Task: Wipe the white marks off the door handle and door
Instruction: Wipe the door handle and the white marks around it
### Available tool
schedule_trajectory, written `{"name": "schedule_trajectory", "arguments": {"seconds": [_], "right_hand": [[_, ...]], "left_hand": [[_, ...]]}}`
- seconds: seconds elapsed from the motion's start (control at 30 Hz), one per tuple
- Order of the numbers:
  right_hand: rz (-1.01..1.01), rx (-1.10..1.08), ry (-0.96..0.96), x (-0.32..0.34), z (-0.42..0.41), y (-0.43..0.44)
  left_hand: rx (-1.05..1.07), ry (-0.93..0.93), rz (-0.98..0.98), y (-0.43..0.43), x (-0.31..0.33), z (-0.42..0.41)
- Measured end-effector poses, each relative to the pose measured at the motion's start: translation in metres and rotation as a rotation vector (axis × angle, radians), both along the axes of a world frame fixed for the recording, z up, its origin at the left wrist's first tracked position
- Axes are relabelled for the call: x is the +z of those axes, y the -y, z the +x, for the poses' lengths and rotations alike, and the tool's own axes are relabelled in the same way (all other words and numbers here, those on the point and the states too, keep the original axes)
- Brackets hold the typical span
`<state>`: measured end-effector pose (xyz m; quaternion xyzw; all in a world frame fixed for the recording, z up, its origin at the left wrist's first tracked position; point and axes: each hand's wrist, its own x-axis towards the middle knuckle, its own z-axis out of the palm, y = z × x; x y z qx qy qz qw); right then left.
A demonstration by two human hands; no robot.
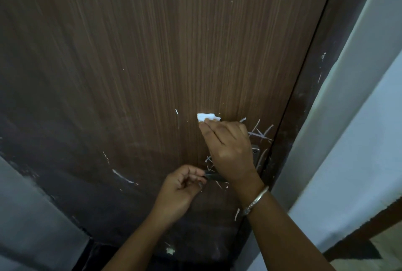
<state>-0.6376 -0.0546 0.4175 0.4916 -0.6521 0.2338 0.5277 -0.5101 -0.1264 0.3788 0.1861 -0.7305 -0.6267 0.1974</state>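
dark scuffed wooden door frame (313,101): right of grip | pale blue-grey painted wall (359,140): further right | silver metal bangle (256,200): below grip

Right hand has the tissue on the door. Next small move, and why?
Probably slide the right hand and its white tissue right and slightly down onto the crossed white marks above the handle, which the left hand grips; they lie nearest.

door handle (214,176) mostly hidden behind right hand (228,151)

wall (369,140): pale, right | frame (326,75): dark, scuffed | light: dim
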Motion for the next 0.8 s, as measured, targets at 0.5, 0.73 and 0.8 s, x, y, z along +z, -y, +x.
{"name": "schedule_trajectory", "arguments": {"seconds": [0.5, 0.73, 0.8], "right_hand": [[-0.013, -0.010, 0.092, -0.005, 0.003, 0.004], [-0.115, -0.072, 0.141, -0.011, -0.004, -0.014], [-0.066, -0.030, 0.135, -0.006, 0.001, 0.000]], "left_hand": [[0.102, -0.059, -0.135, 0.019, 0.015, -0.002], [0.090, -0.107, -0.933, 0.027, 0.030, -0.009], [0.104, -0.086, -1.050, 0.026, 0.039, -0.016]]}}
